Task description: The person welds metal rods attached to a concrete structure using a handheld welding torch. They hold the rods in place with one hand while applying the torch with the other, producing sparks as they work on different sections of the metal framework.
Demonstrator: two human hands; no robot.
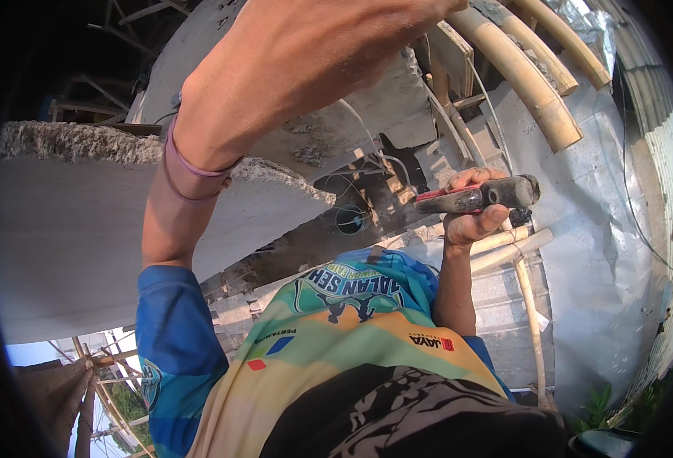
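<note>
Black tool (474, 200), right hand (468, 228) gripping it, left hand cut off, state indiscernible

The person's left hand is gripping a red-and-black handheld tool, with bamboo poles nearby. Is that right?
Not quite: the head view shows the right hand gripping the red-and-black handheld tool; bamboo poles are indeed nearby.

- Worn on the head, left of a side-by-side pair; looks through a wide fisheye lens.
- Faces steeply down, along the front of the wearer's shirt (352, 305).
- Sits very near the left forearm (291, 84), farther from the right hand (470, 224).
- Spans from concrete slab (85, 229) at left to metal sheeting (603, 252) at right, bending edges toward a dark rim.
</note>
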